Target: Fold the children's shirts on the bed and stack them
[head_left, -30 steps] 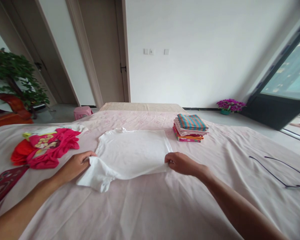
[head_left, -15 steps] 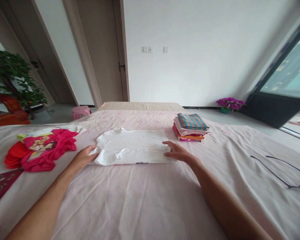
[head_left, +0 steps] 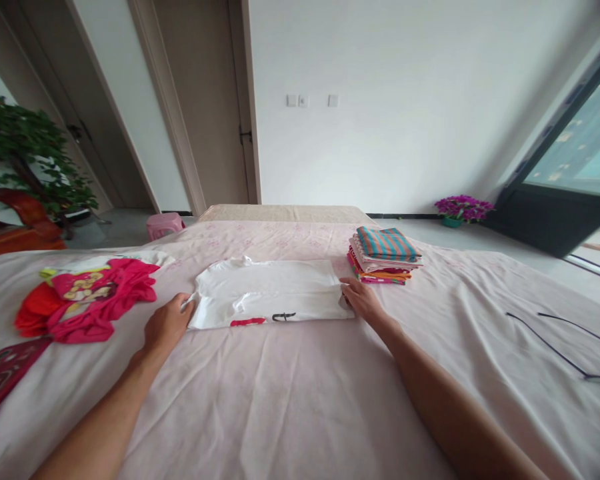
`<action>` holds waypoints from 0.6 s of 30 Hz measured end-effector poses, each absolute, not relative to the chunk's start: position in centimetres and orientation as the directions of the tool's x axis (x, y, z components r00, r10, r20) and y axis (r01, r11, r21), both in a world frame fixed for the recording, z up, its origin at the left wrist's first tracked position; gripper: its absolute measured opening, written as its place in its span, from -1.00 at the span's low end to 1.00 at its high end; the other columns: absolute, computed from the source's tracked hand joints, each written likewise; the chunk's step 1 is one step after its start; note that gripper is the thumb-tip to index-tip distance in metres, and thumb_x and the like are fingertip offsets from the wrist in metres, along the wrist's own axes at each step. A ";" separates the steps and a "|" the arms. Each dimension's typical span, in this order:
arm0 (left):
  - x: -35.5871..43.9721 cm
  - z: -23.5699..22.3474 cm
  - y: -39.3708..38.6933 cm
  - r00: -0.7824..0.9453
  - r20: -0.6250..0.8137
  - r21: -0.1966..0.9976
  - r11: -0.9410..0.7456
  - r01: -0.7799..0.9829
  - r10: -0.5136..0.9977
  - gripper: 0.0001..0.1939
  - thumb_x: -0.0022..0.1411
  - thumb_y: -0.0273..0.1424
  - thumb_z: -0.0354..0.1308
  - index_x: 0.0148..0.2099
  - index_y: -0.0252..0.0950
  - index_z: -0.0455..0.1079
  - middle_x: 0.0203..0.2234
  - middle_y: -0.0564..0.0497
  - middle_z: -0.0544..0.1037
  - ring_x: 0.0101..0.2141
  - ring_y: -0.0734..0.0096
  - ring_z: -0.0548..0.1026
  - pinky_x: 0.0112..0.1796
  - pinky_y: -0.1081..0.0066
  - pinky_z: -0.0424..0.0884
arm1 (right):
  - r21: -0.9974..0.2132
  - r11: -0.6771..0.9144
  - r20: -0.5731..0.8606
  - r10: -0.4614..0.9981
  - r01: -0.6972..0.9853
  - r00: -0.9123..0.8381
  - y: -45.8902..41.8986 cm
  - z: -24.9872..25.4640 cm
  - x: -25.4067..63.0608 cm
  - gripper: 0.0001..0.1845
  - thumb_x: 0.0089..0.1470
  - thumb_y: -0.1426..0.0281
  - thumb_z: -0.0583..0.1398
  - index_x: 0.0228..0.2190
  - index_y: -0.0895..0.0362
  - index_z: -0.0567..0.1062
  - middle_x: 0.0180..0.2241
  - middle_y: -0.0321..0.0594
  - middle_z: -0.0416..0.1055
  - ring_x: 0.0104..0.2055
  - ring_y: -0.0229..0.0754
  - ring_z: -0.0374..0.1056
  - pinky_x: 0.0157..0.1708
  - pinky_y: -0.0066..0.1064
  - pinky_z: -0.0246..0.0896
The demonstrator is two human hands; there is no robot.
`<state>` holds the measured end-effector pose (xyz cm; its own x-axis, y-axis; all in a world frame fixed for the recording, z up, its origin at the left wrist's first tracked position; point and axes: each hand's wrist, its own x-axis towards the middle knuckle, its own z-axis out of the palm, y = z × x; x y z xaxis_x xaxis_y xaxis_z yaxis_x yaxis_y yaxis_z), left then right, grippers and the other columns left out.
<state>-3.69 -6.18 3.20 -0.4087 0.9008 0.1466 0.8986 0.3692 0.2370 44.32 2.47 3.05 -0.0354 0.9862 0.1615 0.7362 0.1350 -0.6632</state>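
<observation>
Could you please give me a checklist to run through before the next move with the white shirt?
1. Left hand on the white shirt's left end: ok.
2. Right hand at its right end: ok; firmness of grip, cannot tell.
3. Shirt smooth: not ok, a small crumple sits on top.
4. Folded stack upright: ok.
5. Glasses clear of the shirt: ok.

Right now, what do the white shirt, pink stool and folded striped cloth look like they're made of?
The white shirt: thin, matte fabric, probably cotton, as its edges crumple softly.
The pink stool: likely moulded plastic, smooth, judging by its even colour and rounded corners.
The folded striped cloth: matte fabric, bending into flat layers; whether cotton or a blend, I can't tell.
</observation>
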 end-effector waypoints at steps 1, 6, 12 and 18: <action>-3.7 3.2 -6.2 -0.408 0.150 0.237 0.368 0.899 0.900 -0.56 0.31 -0.09 -0.12 0.06 -0.15 0.40 -0.22 -0.14 0.63 -0.25 0.12 0.57 -0.40 0.40 0.24 | -0.664 0.119 0.125 0.991 0.738 -0.048 2.2 3.6 44.2 -0.47 0.18 0.15 0.06 0.08 0.16 0.42 -0.25 -0.13 0.53 -0.21 -0.10 0.43 -0.21 -0.36 0.25; -3.6 3.4 -6.5 -0.409 0.156 0.252 0.364 0.897 0.899 -0.56 0.31 -0.10 -0.10 0.06 -0.18 0.41 -0.21 -0.15 0.63 -0.25 0.10 0.57 -0.39 0.38 0.26 | -0.457 0.115 0.017 0.993 0.882 -0.121 0.0 6.6 42.9 -0.16 0.03 -0.01 0.20 0.22 0.17 0.24 -0.14 -0.04 0.49 -0.16 -0.01 0.42 -0.23 -0.31 0.21; -4.2 2.8 -6.1 -0.421 0.178 0.284 0.363 0.887 0.889 -0.59 0.30 -0.15 -0.09 0.04 -0.18 0.42 -0.23 -0.13 0.63 -0.29 0.12 0.56 -0.39 0.37 0.26 | -0.167 0.159 -0.031 0.986 0.973 -0.166 -1.8 7.1 41.4 -0.15 -0.04 0.33 0.20 0.29 0.06 0.12 0.05 0.02 0.39 -0.06 0.10 0.41 -0.24 -0.27 0.18; -4.9 2.1 -5.8 -0.469 0.285 0.424 0.329 0.844 0.836 -0.62 0.30 -0.15 -0.07 0.00 -0.19 0.42 -0.21 -0.10 0.62 -0.25 0.17 0.55 -0.30 0.38 0.30 | -0.230 0.195 0.134 0.977 0.953 -0.167 -1.0 6.7 42.3 -0.35 -0.03 0.58 0.08 0.14 0.09 0.31 -0.10 -0.11 0.51 -0.15 -0.08 0.43 -0.30 -0.37 0.10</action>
